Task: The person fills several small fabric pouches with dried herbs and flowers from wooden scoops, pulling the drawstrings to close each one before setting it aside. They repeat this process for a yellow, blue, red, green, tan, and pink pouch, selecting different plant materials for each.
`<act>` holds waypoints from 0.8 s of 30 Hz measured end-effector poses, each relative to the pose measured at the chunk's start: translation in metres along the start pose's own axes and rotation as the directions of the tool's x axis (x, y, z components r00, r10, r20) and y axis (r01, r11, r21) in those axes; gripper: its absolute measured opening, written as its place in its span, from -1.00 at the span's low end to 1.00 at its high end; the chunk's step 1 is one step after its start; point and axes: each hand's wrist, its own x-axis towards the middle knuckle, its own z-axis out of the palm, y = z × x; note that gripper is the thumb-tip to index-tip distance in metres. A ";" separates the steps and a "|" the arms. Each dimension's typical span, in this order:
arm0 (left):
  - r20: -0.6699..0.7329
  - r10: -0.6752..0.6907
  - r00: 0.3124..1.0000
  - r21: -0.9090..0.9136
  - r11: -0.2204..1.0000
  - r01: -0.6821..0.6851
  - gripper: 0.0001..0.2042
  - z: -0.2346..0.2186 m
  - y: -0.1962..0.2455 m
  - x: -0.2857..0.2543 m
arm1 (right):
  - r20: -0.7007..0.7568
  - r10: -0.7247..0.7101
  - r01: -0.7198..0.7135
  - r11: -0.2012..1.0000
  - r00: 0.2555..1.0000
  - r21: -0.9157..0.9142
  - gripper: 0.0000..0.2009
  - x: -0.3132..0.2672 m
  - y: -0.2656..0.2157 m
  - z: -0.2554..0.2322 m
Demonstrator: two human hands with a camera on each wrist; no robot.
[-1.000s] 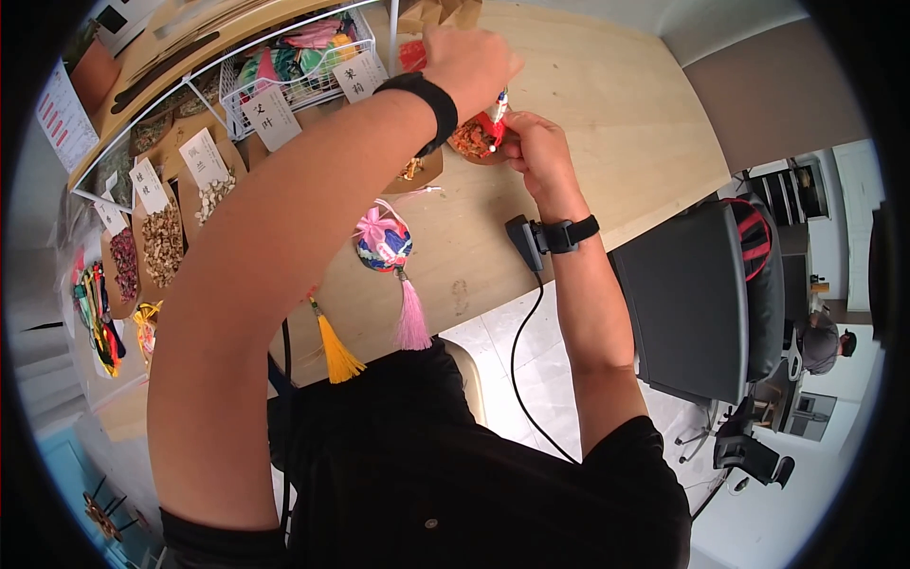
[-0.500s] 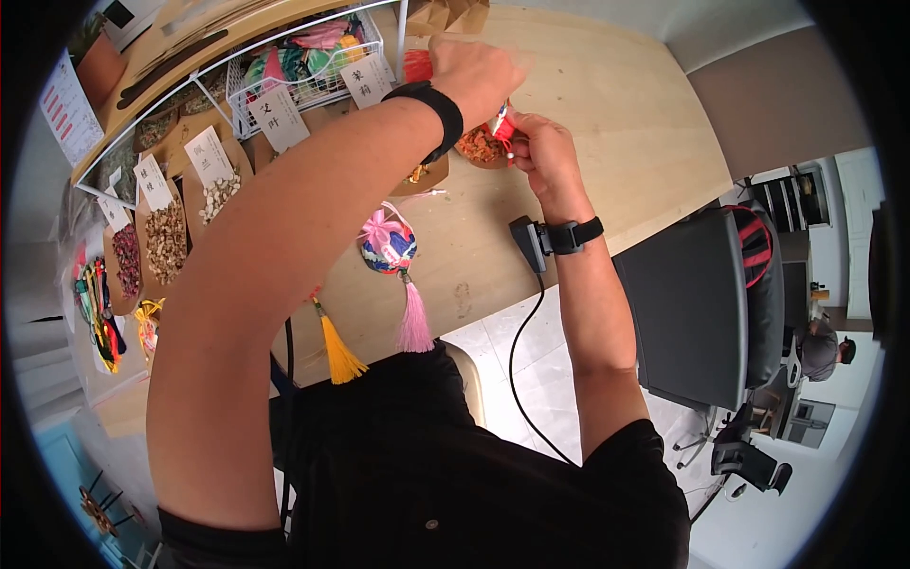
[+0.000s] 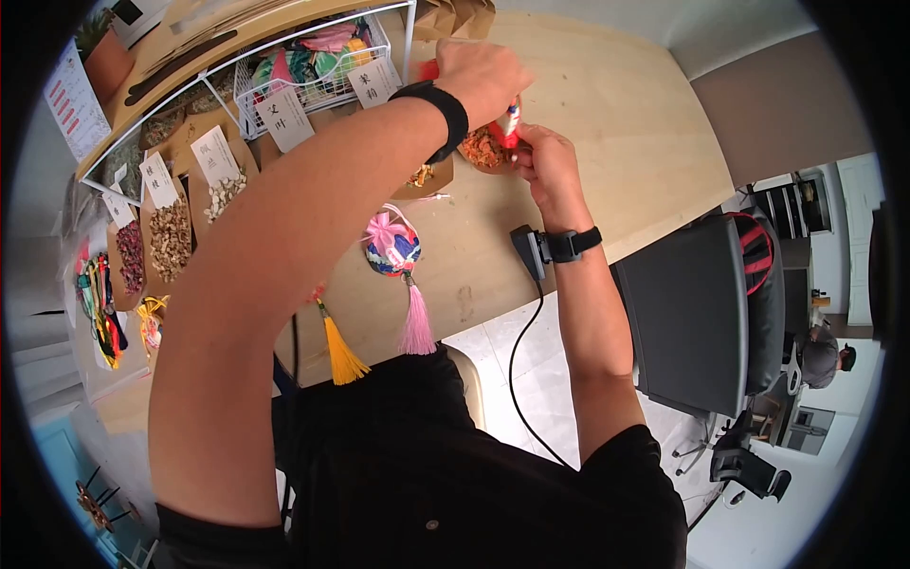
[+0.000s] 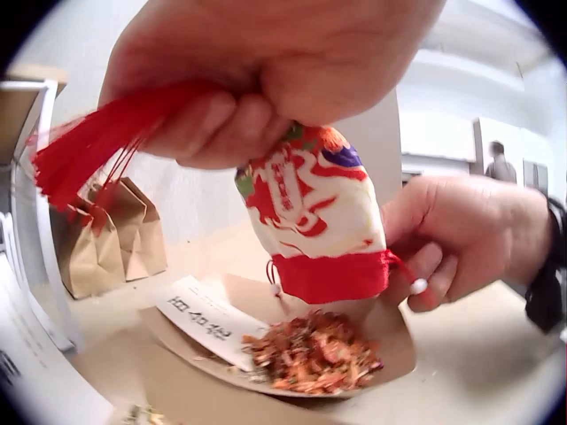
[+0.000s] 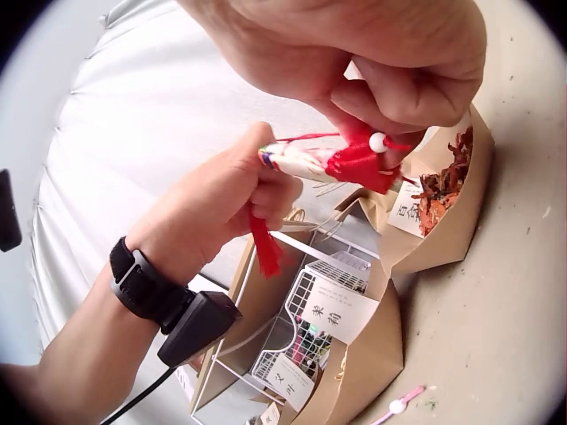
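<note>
A white, red and blue patterned pouch [image 4: 314, 199] hangs upside down with its red mouth band [image 4: 332, 276] lowest. My left hand [image 3: 482, 81] [image 4: 275, 66] grips its upper end, a red tassel [image 4: 115, 133] trailing out of the fingers. Beside the band, my right hand [image 3: 552, 169] [image 5: 381, 66] pinches the red edge or cord, near a white bead [image 5: 378, 142]. Below the pouch, orange-red dried pieces [image 4: 319, 354] lie in an open brown paper holder [image 4: 399, 341] with a white label. Whether the pouch holds anything cannot be seen.
Labelled paper holders of dried material, such as one of brown pieces [image 3: 171, 242], line the left. Behind them stands a white wire basket [image 3: 248, 104]. A pink-tasselled pouch [image 3: 393, 254] and a yellow tassel [image 3: 341, 351] lie near the front edge.
The head view has shifted slightly. Both hands keep their hold on the pouch, and the left hand looks blurred by small movements. Less of the red tassel shows past the left hand.
</note>
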 end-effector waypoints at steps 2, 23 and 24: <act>0.082 -0.013 0.997 0.078 0.997 0.007 -0.78 -0.004 0.004 0.000 | -0.032 -0.035 0.036 0.999 0.999 0.012 -0.78 -0.009 -0.006 0.004; -0.006 -0.069 0.998 -0.144 0.987 0.068 -0.66 0.000 0.003 -0.006 | 0.055 0.016 -0.021 0.995 0.998 0.095 -0.77 -0.003 -0.002 0.001; -0.027 -0.086 0.996 -0.187 0.979 0.080 -0.66 -0.003 0.002 -0.004 | 0.051 0.018 -0.023 0.995 0.999 0.097 -0.77 -0.002 -0.002 0.000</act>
